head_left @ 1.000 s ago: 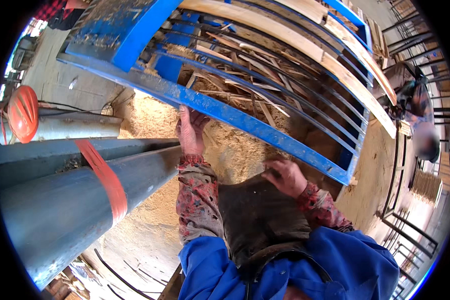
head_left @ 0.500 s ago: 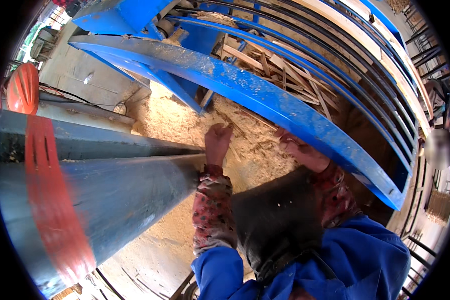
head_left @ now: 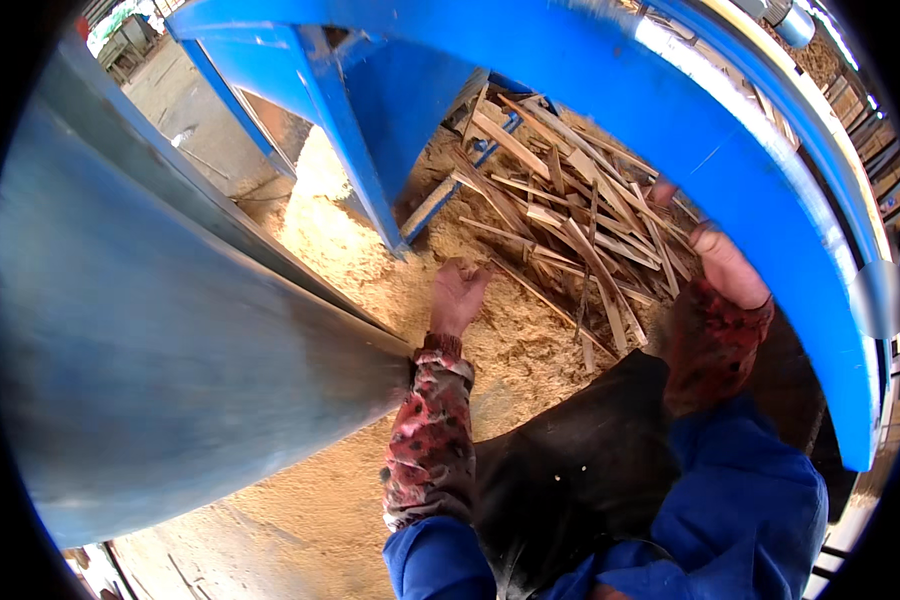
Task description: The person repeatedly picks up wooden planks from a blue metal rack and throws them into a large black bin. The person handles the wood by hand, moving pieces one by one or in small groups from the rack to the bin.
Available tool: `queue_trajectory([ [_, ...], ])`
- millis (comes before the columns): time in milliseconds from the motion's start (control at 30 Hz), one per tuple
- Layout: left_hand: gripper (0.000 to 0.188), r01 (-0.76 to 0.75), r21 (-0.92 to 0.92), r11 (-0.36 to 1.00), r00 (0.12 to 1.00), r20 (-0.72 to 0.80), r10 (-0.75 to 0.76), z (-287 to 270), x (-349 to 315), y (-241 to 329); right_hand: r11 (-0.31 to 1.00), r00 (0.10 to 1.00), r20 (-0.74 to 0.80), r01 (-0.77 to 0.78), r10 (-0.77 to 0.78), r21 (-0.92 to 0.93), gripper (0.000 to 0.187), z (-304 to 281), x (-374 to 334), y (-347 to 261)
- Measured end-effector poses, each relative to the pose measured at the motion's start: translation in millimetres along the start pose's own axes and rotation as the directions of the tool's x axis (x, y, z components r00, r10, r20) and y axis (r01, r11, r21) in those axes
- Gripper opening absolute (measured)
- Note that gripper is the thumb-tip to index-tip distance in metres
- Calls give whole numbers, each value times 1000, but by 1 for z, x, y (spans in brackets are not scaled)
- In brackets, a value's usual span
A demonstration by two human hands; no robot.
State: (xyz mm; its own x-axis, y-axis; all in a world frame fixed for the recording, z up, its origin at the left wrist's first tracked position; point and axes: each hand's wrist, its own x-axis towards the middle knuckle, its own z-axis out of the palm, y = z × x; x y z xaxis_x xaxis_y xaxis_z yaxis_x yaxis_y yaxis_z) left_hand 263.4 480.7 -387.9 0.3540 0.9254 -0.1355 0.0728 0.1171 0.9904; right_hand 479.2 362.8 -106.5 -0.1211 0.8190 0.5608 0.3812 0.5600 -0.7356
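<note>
At the centre of the frame, the left hand (head_left: 458,297) is partly curled above the sawdust (head_left: 340,240), fingers bent inward; whether anything is pinched in it cannot be told. The right hand (head_left: 730,268), right of centre, is bent at the lower edge of the blue beam (head_left: 610,70), which covers part of its fingers; its thumb side lies by the right end of the wood strips (head_left: 590,215), but whether it is grasping one cannot be told. Those strips lie in a loose, crisscrossed heap from the centre to the upper right, on the sawdust, with one long thin piece ending just beside the left hand. The beam arches over the heap from the upper left to the right edge, standing between the view and its far side. A blue leg (head_left: 355,150) slants down at upper centre, left of the strips. A large grey cylinder (head_left: 170,330) fills the left side, its narrow end just beside the left sleeve (head_left: 430,435). A dark apron (head_left: 570,450) spreads across the lower centre.
</note>
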Motion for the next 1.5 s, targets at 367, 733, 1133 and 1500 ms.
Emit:
queue_trajectory([
  [367, 51, 270, 334, 903, 947, 76, -311, 62, 27, -214, 989, 973, -227, -63, 31, -136, 22, -23, -32, 181],
  [733, 50, 447, 65, 892, 880, 150, -451, 160, -30, -282, 248, 549, -286, -702, 785, -667, 72, -150, -267, 544],
  [1133, 43, 346, -44, 937, 937, 54, -344, 217, -35, -337, 137, 553, -159, -455, 818, -880, 87, -131, -270, 619],
  [1500, 64, 339, -163, 927, 940, 30, -339, 233, -21, -355, 147, 420, -82, -485, 904, -862, 84, -99, -251, 583],
])
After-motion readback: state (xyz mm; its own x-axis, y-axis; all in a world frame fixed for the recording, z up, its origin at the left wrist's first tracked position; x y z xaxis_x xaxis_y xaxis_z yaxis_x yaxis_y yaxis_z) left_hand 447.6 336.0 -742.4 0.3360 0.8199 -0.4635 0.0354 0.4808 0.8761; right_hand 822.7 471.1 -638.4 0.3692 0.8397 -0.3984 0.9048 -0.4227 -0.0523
